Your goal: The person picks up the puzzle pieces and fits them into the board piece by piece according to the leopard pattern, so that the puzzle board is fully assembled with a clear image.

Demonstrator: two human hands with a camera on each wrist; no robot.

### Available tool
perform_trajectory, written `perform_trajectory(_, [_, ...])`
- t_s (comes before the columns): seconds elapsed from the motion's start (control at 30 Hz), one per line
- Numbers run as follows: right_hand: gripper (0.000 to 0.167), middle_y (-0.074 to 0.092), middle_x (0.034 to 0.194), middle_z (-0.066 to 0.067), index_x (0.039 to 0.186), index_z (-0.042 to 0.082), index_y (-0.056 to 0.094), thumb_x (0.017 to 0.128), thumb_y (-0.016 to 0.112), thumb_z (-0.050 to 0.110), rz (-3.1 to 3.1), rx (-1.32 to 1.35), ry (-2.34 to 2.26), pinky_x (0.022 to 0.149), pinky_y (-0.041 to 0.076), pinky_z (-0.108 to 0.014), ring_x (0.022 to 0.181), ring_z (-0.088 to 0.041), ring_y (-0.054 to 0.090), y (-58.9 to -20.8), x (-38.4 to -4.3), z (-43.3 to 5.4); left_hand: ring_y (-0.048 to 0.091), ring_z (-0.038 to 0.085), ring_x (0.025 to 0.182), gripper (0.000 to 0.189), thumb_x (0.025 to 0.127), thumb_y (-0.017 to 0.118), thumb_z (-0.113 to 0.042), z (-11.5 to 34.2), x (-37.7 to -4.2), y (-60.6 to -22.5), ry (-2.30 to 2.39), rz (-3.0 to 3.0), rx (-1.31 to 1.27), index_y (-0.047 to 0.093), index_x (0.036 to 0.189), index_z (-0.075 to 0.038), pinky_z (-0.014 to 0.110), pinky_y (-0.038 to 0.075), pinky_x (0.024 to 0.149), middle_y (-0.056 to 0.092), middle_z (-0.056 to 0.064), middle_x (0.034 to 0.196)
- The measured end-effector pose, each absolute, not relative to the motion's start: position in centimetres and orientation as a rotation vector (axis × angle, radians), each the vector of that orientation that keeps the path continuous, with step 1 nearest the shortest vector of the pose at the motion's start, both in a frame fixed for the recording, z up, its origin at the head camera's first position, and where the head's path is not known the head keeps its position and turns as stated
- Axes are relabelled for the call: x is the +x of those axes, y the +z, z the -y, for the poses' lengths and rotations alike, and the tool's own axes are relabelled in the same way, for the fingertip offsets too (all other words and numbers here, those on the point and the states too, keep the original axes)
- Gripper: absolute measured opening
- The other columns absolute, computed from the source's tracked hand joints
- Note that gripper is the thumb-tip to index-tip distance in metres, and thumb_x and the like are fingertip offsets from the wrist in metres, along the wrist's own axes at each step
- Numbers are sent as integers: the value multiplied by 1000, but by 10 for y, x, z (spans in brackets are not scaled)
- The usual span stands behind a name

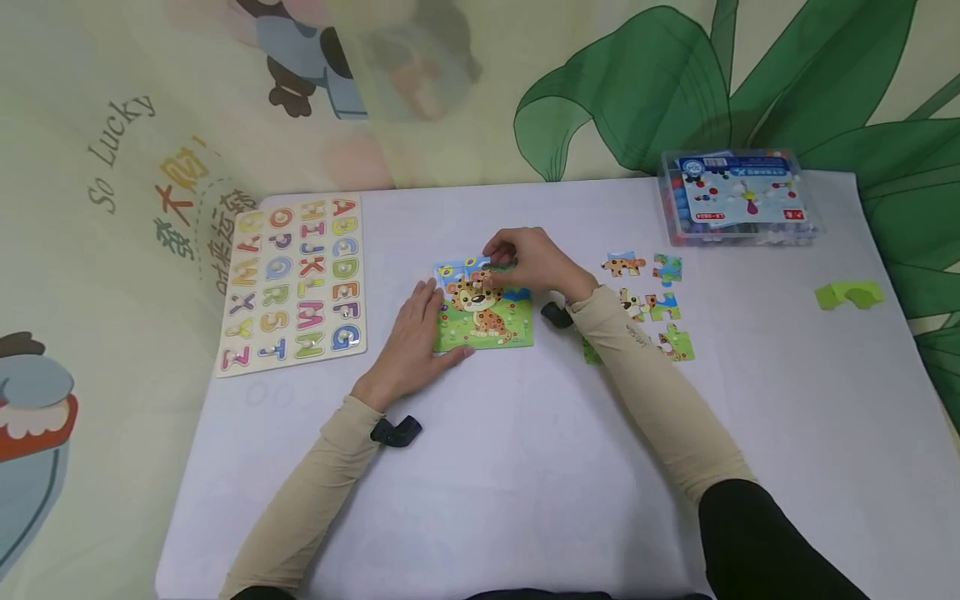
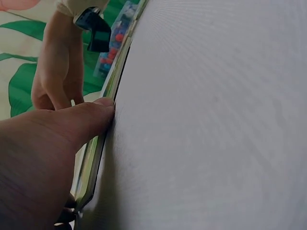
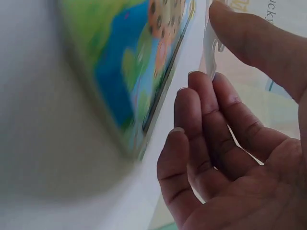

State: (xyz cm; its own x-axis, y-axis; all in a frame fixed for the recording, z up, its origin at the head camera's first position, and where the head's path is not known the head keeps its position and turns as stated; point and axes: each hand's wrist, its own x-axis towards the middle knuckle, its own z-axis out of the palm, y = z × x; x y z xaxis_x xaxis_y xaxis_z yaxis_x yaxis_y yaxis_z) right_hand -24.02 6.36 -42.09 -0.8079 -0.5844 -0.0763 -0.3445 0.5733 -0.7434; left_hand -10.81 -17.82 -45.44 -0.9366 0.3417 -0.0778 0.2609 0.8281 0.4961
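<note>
A jigsaw puzzle board [image 1: 491, 325] with a spotted cartoon leopard lies on the white table. My left hand [image 1: 411, 340] rests along its left side, fingers straight; in the left wrist view the thumb [image 2: 93, 117] touches the board's near edge. Over the board's top edge, my right hand [image 1: 538, 262] pinches a puzzle piece [image 3: 210, 50] between thumb and fingers. That piece shows edge-on and pale in the right wrist view, so its picture is hidden. Loose puzzle pieces [image 1: 664, 306] lie to the right, partly covered by my right forearm.
A wooden alphabet board [image 1: 292, 287] with colourful letters lies on the left. At the back right stands a clear plastic box [image 1: 738, 200] with coloured contents. A green arched block [image 1: 849, 294] sits near the right edge. A printed cloth hangs behind the table.
</note>
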Motion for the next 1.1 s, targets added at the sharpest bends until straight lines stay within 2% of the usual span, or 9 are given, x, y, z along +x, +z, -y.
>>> perform_trajectory(0.43, [45, 74, 115, -13, 124, 4, 71, 87, 89, 21, -2464, -758, -985, 97, 54, -39, 105, -26, 67, -428, -244, -35, 3, 38, 166, 107, 98, 73, -49, 177, -110, -453, 728, -2853, 507, 12, 168, 4, 51, 9, 135, 9, 25, 176])
perform_trajectory(0.7, [45, 72, 111, -9, 125, 10, 71, 87, 89, 23, -2510, -726, -878, 92, 51, -41, 98, -25, 62, -428, -240, -27, 8, 42, 164, 103, 98, 72, -51, 178, -112, -449, 642, -2837, 537, 17, 169, -2, 55, 13, 134, 10, 27, 174])
perform_trajectory(1.0, [42, 72, 111, -7, 126, 12, 70, 90, 86, 27, -2531, -701, -854, 88, 50, -40, 94, -24, 62, -428, -239, -23, 12, 41, 162, 101, 98, 71, -53, 178, -115, -445, 549, -2832, 548, 20, 168, 0, 54, 14, 134, 13, 28, 172])
perform_trajectory(1.1, [41, 72, 110, -7, 126, 12, 70, 91, 85, 27, -2538, -706, -854, 87, 50, -40, 93, -25, 62, -428, -239, -23, 10, 41, 163, 101, 97, 71, -53, 178, -116, -446, 559, -2839, 560, 21, 167, 1, 55, 14, 134, 10, 26, 173])
